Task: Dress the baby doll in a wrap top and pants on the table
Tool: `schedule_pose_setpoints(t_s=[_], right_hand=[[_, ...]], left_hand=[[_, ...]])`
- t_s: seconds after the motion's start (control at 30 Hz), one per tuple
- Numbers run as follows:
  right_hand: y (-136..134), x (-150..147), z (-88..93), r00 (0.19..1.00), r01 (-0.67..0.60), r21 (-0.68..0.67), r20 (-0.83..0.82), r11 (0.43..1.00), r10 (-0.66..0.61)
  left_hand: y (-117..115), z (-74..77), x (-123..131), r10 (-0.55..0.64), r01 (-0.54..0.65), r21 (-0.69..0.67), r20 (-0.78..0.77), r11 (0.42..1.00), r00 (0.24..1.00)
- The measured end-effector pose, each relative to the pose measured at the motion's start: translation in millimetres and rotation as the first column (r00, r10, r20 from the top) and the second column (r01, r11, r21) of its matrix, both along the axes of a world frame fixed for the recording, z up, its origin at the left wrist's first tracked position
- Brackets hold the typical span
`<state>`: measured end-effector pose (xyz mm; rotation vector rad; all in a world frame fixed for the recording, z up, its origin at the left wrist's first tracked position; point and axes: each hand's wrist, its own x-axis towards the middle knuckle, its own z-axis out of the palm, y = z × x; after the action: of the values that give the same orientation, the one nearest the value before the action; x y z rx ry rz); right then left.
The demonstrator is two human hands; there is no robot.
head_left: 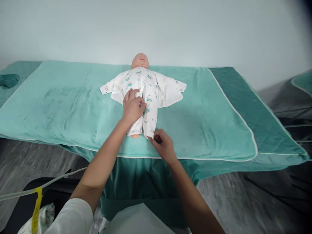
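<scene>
A baby doll [140,61] lies on its back on a teal blanket [73,107], head toward the wall. It wears a white printed romper [148,94] whose top lies spread open to both sides. My left hand [133,105] rests on the doll's middle, fingers curled and pinching the romper fabric at the hip. My right hand [163,144] is closed in a pinch on the cuff of the romper leg on the right. A bare foot [135,136] shows at the other leg's end.
The blanket covers a long bed [268,130] with a darker teal cover; its front edge hangs toward me. A teal pillow [8,80] lies far left. A white tube with a yellow tag [36,201] crosses the lower left. Another bed's corner [302,83] shows at the right.
</scene>
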<state>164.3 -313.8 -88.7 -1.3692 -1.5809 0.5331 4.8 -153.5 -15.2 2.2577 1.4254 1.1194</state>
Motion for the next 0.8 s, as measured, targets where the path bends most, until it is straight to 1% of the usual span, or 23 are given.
schedule_pose_setpoints(t_s=[0.13, 0.27, 0.37, 0.43, 0.5, 0.57, 0.6, 0.63, 0.7, 0.8], right_hand=[[0, 0, -0.6, 1.0, 0.013, -0.012, 0.012, 1.0, -0.013], [-1, -2, 1.7, 0.999, 0.002, 0.015, 0.048, 1.0, -0.002], [-3, -2, 4.0, 0.998, 0.002, 0.025, 0.059, 1.0, -0.003], [-4, 2, 6.5, 0.999, -0.023, -0.007, 0.033, 1.0, 0.023], [-3, 10, 10.1, 0.994, -0.106, -0.079, -0.038, 0.991, 0.103], [0, 20, 14.4, 0.963, -0.229, -0.143, -0.176, 0.963, 0.203], [4, 25, 16.7, 0.939, -0.273, -0.153, -0.257, 0.95, 0.228], [8, 29, 19.2, 0.916, -0.287, -0.147, -0.329, 0.947, 0.227], [22, 34, 24.5, 0.896, -0.232, -0.104, -0.409, 0.967, 0.171], [50, 29, 34.4, 0.918, -0.107, -0.021, -0.386, 0.994, 0.091]], left_hand=[[2, -2.0, -4, 0.034, -0.035, 0.012, 0.04, 0.999, 0.999], [4, -9.1, -7, 0.083, -0.085, 0.036, 0.053, 0.996, 0.995], [1, -14.0, -7, 0.085, -0.087, 0.033, 0.062, 0.996, 0.995], [-4, -15.9, -7, 0.09, -0.092, 0.029, 0.066, 0.995, 0.994], [-11, -17.3, -8, 0.098, -0.101, 0.036, 0.064, 0.994, 0.993], [-17, -18.4, -10, 0.099, -0.102, 0.055, 0.06, 0.993, 0.993], [-19, -18.8, -10, 0.099, -0.103, 0.067, 0.059, 0.992, 0.993], [-21, -19.1, -10, 0.1, -0.105, 0.078, 0.058, 0.991, 0.993], [-24, -19.2, -11, 0.102, -0.108, 0.097, 0.066, 0.989, 0.993], [-28, -18.0, -12, 0.11, -0.122, 0.093, 0.132, 0.988, 0.985]])
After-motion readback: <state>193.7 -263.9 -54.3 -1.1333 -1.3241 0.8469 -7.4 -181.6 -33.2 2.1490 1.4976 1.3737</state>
